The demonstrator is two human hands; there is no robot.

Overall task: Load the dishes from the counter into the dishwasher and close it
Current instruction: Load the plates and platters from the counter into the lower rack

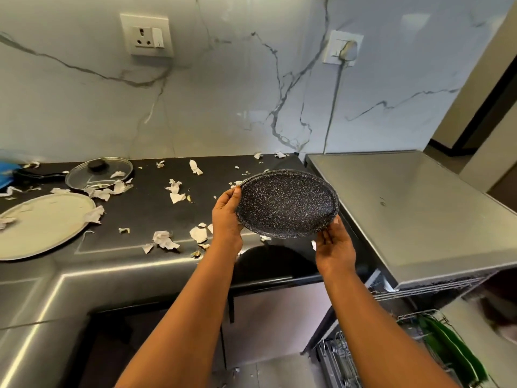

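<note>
Holding a dark speckled plate [286,204] up in both hands, the person has it in the air above the front edge of the counter [145,214], tilted towards the camera. The left hand [226,217] grips the left rim, fingers curled over the edge. The right hand [334,247] pinches the lower right rim, thumb on top and fingers underneath. So this dish is off the counter but not yet in the machine.

Look down to the right: the dishwasher [414,214] stands open, its lower rack [344,359] pulled out, and green plates [447,345] already sit upright in a rack beside it. Some loading looks done, then.

And there is plenty left. On the counter, well to the left, lies a large pale round tray [42,225], and behind it a glass lid [99,172] rests on a pan whose black handle [39,175] pokes out to the left. Torn paper scraps [165,239] are scattered all over the dark surface. My read: this plate goes in next, the tray, lid and pan follow, and closing the door comes last, so we are somewhere around the middle.

As for writing, nothing readable. The wall socket [146,35] and the plugged-in outlet [347,50] show no legible marks, and no brand can be seen on the dishwasher or the plate.
</note>
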